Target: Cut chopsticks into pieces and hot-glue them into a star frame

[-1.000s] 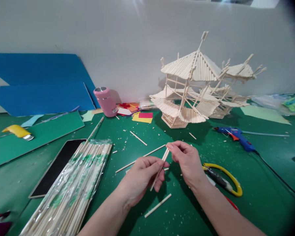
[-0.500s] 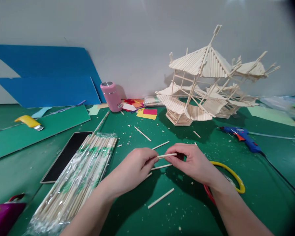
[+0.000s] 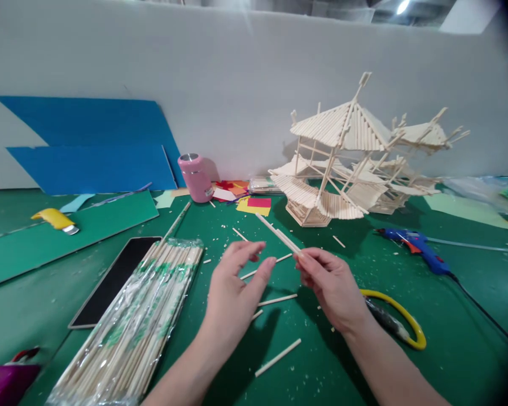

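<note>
The right hand (image 3: 331, 285) pinches two sticks (image 3: 279, 234) side by side, their ends pointing up and left. The left hand (image 3: 237, 285) is apart from them, fingers (image 3: 266, 270) spread, over loose sticks (image 3: 278, 357) on the green tabletop (image 3: 313, 375). Behind stands a stick pavilion (image 3: 328, 175), with a blue glue gun (image 3: 419, 248) to its right. A wrapped bundle (image 3: 139, 316) partly covers a black tablet (image 3: 114, 282), near a pink flask (image 3: 195, 177).

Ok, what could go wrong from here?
The right hand pinches the sticks near one end while the left hand is open and off them, so they could slip or fan out of line. The glue gun lies with its cord running along the right; a sleeve or forearm might snag it. Loose cut sticks nearby could get mixed up.
</note>
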Motion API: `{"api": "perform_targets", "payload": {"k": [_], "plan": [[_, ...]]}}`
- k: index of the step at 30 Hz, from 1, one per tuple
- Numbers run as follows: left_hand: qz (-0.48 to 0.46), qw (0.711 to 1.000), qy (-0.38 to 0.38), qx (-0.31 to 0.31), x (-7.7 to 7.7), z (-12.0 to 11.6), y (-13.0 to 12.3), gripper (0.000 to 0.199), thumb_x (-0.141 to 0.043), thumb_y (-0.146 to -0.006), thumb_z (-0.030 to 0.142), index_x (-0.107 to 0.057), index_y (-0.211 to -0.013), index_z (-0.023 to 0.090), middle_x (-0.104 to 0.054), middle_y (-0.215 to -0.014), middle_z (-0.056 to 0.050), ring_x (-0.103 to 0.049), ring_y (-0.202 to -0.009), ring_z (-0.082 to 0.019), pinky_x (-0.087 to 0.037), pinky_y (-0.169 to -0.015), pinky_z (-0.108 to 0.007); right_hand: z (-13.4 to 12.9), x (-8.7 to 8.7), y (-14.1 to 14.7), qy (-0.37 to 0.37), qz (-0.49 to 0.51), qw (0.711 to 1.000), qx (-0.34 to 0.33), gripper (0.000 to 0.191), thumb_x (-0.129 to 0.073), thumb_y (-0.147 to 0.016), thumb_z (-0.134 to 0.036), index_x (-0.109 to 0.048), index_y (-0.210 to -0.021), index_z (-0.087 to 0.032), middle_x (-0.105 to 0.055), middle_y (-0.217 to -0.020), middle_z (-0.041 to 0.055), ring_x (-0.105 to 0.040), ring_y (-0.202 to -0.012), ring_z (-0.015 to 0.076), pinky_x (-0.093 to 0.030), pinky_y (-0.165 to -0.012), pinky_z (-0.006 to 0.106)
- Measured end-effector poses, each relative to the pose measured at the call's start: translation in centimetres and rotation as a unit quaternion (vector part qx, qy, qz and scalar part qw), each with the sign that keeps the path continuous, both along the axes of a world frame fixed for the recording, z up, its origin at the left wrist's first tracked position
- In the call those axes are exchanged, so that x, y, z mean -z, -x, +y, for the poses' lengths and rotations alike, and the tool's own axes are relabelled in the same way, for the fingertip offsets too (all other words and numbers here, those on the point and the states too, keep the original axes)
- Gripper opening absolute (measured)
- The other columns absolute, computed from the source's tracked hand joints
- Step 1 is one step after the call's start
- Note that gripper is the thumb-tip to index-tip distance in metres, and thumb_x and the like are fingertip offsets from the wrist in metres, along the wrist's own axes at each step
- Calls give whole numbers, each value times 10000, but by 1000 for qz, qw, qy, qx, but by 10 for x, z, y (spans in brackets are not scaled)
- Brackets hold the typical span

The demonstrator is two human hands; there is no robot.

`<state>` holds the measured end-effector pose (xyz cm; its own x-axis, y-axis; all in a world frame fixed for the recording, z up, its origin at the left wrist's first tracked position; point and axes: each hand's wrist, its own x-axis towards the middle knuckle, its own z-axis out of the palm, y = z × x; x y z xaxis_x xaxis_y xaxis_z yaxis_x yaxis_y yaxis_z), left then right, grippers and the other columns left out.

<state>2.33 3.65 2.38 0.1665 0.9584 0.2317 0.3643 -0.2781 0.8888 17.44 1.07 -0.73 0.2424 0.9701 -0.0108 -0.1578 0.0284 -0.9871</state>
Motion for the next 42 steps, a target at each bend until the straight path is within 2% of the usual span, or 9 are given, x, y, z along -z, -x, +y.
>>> {"api": "perform_targets", "payload": {"k": [4,10,17,20,24,29,33,36,42], "plan": [[-128,983,118,65,10,-8,-12,203,-553,-765,300,-639,-906,182,-582,-837,-24,-532,-796,-149,-416,-712,-245,-6,3,22,22,73,997,-21,177,-613,-720,-373,-647,-718,-199,-526,-627,-23,-405,-512,73,-327,-464,208],[-237,959,156,4,16,-12,-13,132,-584,-743,285,-680,-756,195,-575,-743,12,-505,-728,-111,-405,-664,-194,-12,7,40,44,133,989,-46,171,-619,-722,-354,-657,-721,-187,-521,-617,-25,-392,-517,72,-304,-465,205],[-364,881,304,4,12,-8,-14,197,-676,-643,314,-664,-745,145,-639,-694,-21,-529,-589,-103,-416,-498,-194,-14,7,39,44,81,991,-97,217,-614,-715,-377,-634,-654,-170,-502,-582,-32,-383,-517,75,-306,-474,206],[-374,867,327,20,9,-2,-11,149,-688,-635,271,-661,-696,137,-647,-653,-13,-545,-564,-78,-425,-531,-174,-12,3,27,35,33,994,-99,231,-592,-734,-381,-643,-677,-163,-529,-622,-9,-442,-584,99,-349,-521,217],[-358,844,391,77,9,-1,-7,146,-673,-657,246,-656,-709,111,-658,-665,-39,-590,-616,-98,-453,-608,-198,-5,-1,7,37,7,999,-22,237,-576,-745,-397,-648,-812,-182,-542,-667,-6,-477,-614,105,-382,-542,217],[-320,820,445,165,13,-8,-13,205,-655,-674,282,-640,-738,88,-656,-610,-68,-610,-554,-128,-467,-587,-245,-2,-2,3,45,30,992,-112,222,-592,-735,-377,-651,-842,-191,-542,-612,-26,-478,-526,80,-392,-480,208],[-310,818,451,177,17,-13,-19,226,-673,-651,284,-633,-757,88,-641,-588,-51,-602,-525,-113,-452,-555,-222,-3,0,6,49,-20,992,-114,191,-615,-715,-361,-672,-717,-179,-586,-639,-3,-497,-513,77,-382,-435,196],[-314,812,458,181,19,-14,-20,221,-662,-665,296,-624,-737,91,-633,-611,-44,-602,-533,-111,-459,-577,-238,-3,2,6,46,-25,994,-92,194,-626,-705,-368,-665,-680,-180,-526,-553,-31,-439,-453,58,-340,-395,184],[-319,809,456,187,21,-14,-20,191,-648,-674,272,-607,-692,86,-618,-645,-37,-598,-532,-107,-466,-578,-245,-3,4,4,54,-14,994,-98,235,-609,-716,-403,-670,-772,-183,-481,-505,-51,-402,-415,49,-325,-384,182]]}}
